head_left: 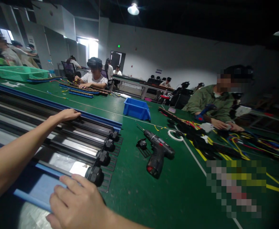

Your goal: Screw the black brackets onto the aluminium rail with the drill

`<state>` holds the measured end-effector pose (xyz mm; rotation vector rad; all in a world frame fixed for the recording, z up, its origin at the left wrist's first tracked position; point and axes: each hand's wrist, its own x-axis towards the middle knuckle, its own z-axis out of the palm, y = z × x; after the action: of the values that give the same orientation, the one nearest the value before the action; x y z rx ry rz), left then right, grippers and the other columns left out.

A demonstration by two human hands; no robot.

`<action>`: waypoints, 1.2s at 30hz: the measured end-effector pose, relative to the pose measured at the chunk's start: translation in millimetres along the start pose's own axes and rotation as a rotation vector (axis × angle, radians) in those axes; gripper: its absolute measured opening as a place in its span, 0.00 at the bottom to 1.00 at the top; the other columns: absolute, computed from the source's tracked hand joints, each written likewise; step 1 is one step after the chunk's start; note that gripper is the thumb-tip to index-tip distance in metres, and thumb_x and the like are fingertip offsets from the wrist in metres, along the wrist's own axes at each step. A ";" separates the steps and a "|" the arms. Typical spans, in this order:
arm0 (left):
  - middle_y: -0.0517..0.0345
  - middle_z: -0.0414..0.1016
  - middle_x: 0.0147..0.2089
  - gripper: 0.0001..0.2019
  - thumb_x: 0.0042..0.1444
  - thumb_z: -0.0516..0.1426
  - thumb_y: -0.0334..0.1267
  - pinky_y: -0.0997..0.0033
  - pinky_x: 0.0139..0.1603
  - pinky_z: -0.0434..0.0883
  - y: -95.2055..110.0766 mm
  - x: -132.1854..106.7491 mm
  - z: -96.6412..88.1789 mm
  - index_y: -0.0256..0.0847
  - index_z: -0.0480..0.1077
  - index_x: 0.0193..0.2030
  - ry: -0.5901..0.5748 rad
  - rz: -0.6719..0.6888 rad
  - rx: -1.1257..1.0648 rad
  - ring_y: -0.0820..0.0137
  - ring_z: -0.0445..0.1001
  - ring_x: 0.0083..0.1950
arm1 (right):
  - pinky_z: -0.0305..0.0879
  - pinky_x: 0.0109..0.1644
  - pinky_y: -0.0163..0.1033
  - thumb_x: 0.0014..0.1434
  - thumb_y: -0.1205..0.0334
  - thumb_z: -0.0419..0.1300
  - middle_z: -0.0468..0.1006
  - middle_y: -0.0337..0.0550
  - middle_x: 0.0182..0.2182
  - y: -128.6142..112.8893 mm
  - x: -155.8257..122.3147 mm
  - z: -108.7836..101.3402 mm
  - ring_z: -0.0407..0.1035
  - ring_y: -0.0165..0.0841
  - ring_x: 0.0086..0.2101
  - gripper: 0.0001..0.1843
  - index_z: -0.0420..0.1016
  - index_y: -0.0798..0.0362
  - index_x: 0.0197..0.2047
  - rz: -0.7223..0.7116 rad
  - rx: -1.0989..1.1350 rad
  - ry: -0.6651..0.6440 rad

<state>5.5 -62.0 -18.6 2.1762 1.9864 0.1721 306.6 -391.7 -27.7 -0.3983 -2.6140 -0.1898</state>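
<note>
The left hand (67, 114) is stretched flat on a far black rail (94, 127) of the long rail frame (77, 146), grip wide and holding nothing. The right hand (79, 200) lies palm-down on the frame's near blue edge strip (34, 187), grip wide too, just beside the nearest of 4 black end knobs (95, 175). On the green counter (134, 190) right of the frame a cordless drill (158, 152) lies on its side, a blue bin (136, 108) beyond it.
</note>
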 end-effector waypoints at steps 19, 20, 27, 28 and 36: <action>0.42 0.80 0.43 0.31 0.55 0.42 0.58 0.64 0.46 0.68 4.4 -44.2 -5.2 0.39 0.79 0.40 0.022 -0.060 0.082 0.49 0.77 0.46 | 0.59 0.64 0.46 0.65 0.45 0.54 0.77 0.45 0.46 -32.8 -0.8 6.7 0.60 0.41 0.60 0.21 0.72 0.57 0.44 -0.015 0.031 0.033; 0.42 0.80 0.44 0.30 0.55 0.42 0.57 0.64 0.46 0.68 5.5 -48.0 -5.7 0.39 0.79 0.41 0.027 -0.055 0.088 0.49 0.77 0.46 | 0.59 0.64 0.46 0.65 0.45 0.54 0.78 0.45 0.46 -35.4 -0.6 7.4 0.61 0.41 0.60 0.22 0.72 0.57 0.44 -0.017 0.031 0.036; 0.40 0.78 0.49 0.31 0.57 0.39 0.55 0.63 0.47 0.68 5.0 -63.6 -5.6 0.39 0.78 0.45 0.021 -0.038 0.129 0.48 0.75 0.50 | 0.60 0.63 0.45 0.64 0.45 0.54 0.78 0.45 0.45 -49.4 0.1 4.5 0.62 0.41 0.59 0.21 0.72 0.56 0.44 -0.020 0.024 0.031; 0.40 0.78 0.50 0.32 0.58 0.39 0.55 0.63 0.48 0.68 4.3 -64.8 -5.5 0.39 0.77 0.45 0.020 -0.037 0.131 0.48 0.75 0.51 | 0.60 0.63 0.45 0.64 0.45 0.55 0.78 0.44 0.45 -50.5 0.2 3.9 0.62 0.41 0.59 0.21 0.72 0.56 0.44 -0.021 0.026 0.029; 0.40 0.79 0.49 0.30 0.58 0.39 0.54 0.64 0.46 0.68 6.8 -79.1 -7.5 0.39 0.78 0.42 0.041 -0.040 0.136 0.50 0.76 0.49 | 0.59 0.63 0.45 0.64 0.47 0.55 0.78 0.45 0.43 -58.0 -1.7 4.2 0.63 0.41 0.58 0.19 0.71 0.56 0.42 -0.035 0.035 0.046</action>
<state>2.9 -140.8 -6.5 2.2283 2.1207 0.0776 288.1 -446.2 -35.7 -0.3328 -2.5766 -0.1633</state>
